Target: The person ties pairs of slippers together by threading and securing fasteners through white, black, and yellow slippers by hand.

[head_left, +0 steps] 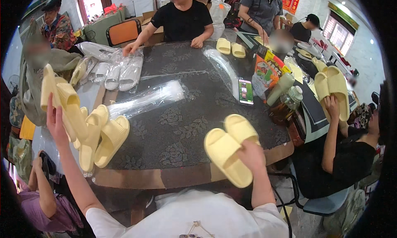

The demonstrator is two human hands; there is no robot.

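My right hand [251, 155] is closed around a pair of pale yellow slippers [226, 155], holding them above the table's near edge. At the left, my left hand [57, 121] is raised with its fingers stretched out along the side of an upright yellow slipper [68, 99]. Those fingers seem to touch it, and part of the hand's grip side is hidden. Just right of that hand, more yellow slippers [111, 141] lean in a cluster at the table's left edge.
Clear plastic bags [149, 98] lie on the dark patterned table [169, 132]. A phone [245, 92], a green bottle [280, 89] and a brown jar [285, 103] stand or lie at the right. Across the table, a person [182, 19] touches bagged white slippers [131, 72]. Another person at right holds yellow slippers [331, 87].
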